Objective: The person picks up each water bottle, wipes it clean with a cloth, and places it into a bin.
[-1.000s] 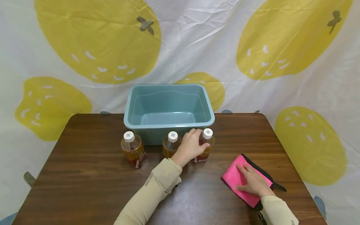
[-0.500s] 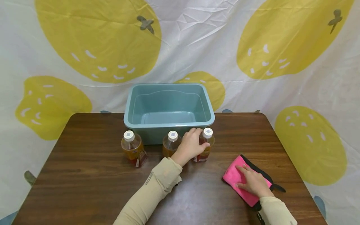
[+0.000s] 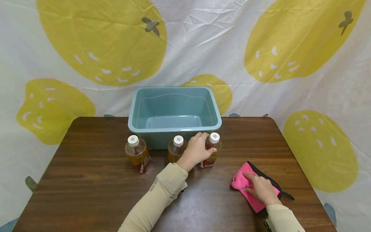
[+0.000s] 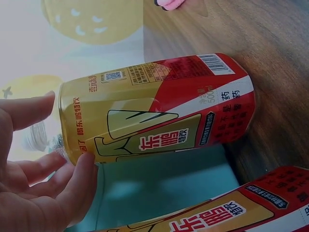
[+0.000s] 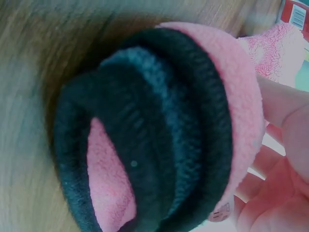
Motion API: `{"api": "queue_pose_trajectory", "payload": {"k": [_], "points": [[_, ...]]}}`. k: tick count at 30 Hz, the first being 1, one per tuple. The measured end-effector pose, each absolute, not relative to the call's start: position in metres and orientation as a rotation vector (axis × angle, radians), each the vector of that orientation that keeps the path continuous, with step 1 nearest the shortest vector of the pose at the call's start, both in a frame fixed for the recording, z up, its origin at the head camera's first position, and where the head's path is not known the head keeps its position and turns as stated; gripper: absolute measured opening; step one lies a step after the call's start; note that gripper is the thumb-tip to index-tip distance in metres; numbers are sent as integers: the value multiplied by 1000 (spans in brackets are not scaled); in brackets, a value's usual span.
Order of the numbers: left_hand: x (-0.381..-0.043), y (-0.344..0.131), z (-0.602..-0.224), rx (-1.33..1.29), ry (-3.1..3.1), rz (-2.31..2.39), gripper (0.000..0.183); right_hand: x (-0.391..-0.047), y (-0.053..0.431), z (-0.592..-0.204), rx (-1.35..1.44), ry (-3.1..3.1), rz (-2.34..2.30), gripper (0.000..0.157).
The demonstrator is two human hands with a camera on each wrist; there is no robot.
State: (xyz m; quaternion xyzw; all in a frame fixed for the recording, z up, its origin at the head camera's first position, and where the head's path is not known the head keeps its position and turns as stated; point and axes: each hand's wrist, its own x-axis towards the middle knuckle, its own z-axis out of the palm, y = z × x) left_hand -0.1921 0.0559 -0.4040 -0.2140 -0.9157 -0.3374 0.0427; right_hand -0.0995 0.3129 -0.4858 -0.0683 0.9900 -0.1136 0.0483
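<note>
My left hand (image 3: 195, 152) holds the upper part of the rightmost drink bottle (image 3: 214, 145). This bottle stands upright just in front of the blue-green bin (image 3: 175, 130). Thumb and fingers lie around its shoulder below the cap in the left wrist view, where the gold and red label (image 4: 159, 106) faces the camera. At the right, my right hand (image 3: 262, 189) pinches a folded pink towel (image 3: 240, 178) with black edging. The cloth is bunched up at the fingertips. In the right wrist view its rolled black and pink layers (image 5: 212, 96) hide part of the hand.
Two more bottles with white caps stand in the row: a left bottle (image 3: 137, 156) and a middle bottle (image 3: 175, 151), the latter partly behind my left forearm. A wall cloth (image 3: 203, 48) with yellow fruit print hangs behind the brown table (image 3: 87, 180).
My right fingers have drawn together on the pink towel, bunching its left end and pulling it slightly inward. My left hand and the bottles have stayed in place.
</note>
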Motion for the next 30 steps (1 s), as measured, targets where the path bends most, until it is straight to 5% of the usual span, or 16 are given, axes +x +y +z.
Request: {"api": "queue_pose_trajectory", "payload": {"k": [20,30], "points": [[-194,56,-404,-648,-2823,-1023,45,-93,305,-494,-170,3195,-372,31],[-194,57,-404,-642,-2836,-1033,47,-90,301,-488,-16,3193,-424,33]]}}
